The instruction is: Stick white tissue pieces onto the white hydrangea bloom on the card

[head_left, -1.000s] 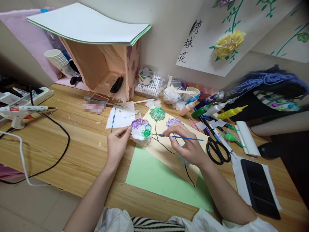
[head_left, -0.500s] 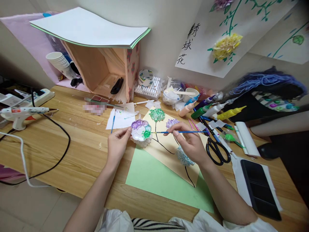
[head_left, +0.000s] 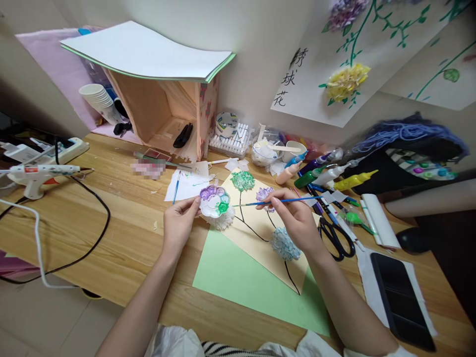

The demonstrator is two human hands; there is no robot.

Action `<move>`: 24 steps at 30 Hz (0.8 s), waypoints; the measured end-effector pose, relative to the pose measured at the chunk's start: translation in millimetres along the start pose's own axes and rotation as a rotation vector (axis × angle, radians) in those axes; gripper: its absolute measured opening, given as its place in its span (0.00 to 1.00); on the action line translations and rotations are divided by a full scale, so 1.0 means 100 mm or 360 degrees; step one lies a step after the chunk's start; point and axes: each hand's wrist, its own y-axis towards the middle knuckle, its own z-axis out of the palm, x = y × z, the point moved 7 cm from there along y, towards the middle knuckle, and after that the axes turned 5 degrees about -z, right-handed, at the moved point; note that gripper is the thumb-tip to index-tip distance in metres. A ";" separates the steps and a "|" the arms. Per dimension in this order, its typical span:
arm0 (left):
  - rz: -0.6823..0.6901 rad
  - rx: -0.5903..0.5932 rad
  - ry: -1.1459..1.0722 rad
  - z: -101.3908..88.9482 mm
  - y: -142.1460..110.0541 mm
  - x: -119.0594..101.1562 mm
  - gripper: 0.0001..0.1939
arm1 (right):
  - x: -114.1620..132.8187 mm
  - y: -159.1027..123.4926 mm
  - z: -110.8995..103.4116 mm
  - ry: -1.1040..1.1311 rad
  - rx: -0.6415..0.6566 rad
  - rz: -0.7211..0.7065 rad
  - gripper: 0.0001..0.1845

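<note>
My left hand (head_left: 181,220) grips the edge of a small flower-shaped paint palette (head_left: 212,199), which has purple and green paint in its wells. Between the fingers of my right hand (head_left: 292,215) is a thin blue paintbrush (head_left: 256,203), its tip just right of the palette and apart from it. Below lies a cream sheet (head_left: 256,225) with drawn black stems and textured flower heads: a green one (head_left: 242,180), a purple one (head_left: 264,194), a blue one (head_left: 285,243) and a white one (head_left: 223,218) partly behind the palette. The cream sheet rests on green paper (head_left: 238,282).
Black scissors (head_left: 336,240) and a dark phone-like slab (head_left: 401,300) lie to the right. Paint bottles (head_left: 312,176) stand behind them. At left are a glue gun (head_left: 40,176) and its looping cord (head_left: 107,208). An open box (head_left: 159,109) stands at the back.
The brush tip has moved off the green paint to the right of the palette, and my right hand has shifted slightly. My left hand still holds the palette. The view has tilted a little.
</note>
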 end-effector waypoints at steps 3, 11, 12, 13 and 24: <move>0.0005 -0.0103 -0.0054 -0.21 0.12 -0.01 0.21 | 0.04 -0.05 -0.01 0.0026 -0.0070 -0.0019 0.08; -0.0003 -0.0193 -0.0061 -0.61 0.55 0.10 0.16 | 0.16 -0.18 0.09 -0.0142 0.0123 0.0004 0.14; -0.0018 -0.0193 -0.0045 -0.61 0.59 0.12 0.15 | 0.18 -0.18 0.11 -0.0158 0.0156 0.0015 0.15; -0.0031 -0.0197 -0.0028 -0.61 0.63 0.13 0.14 | 0.20 -0.19 0.14 -0.0171 0.0184 0.0027 0.16; -0.0074 -0.0096 -0.0055 -0.60 0.74 0.17 0.08 | 0.49 -0.04 1.13 -0.0820 0.0589 -0.0331 0.13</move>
